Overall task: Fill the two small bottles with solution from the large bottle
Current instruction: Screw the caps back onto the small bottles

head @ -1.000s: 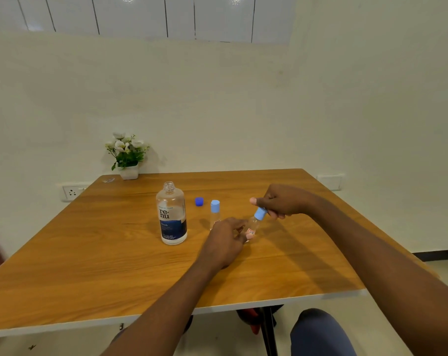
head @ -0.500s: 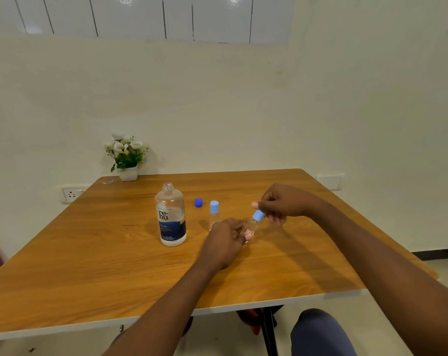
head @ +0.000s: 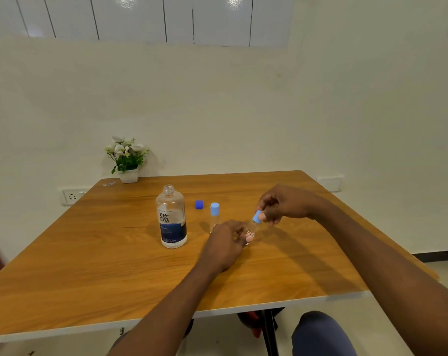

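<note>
Both forearms reach forward over the wooden bench point(head: 89, 265), the left from the lower middle of the view and the right from its lower right edge. The wrists turn inward so the hands meet near the bench's middle. The left hand point(head: 226, 242) has its fingers curled round the lower part of a small clear plastic bottle point(head: 252, 228); whether the base touches the bench is hidden. The right hand point(head: 287, 205) pinches that bottle's light blue cap point(head: 257, 217) between thumb and fingertips. The bottle's long axis slants, cap end up and to the right, base down toward the left hand. A second small clear bottle point(head: 214, 215), also capped in light blue, stands upright just behind the left hand. Farther left, the large clear bottle with a dark blue label point(head: 171, 219) stands upright with its neck open. A dark blue round cap point(head: 199, 204) lies between the two standing bottles.
</note>
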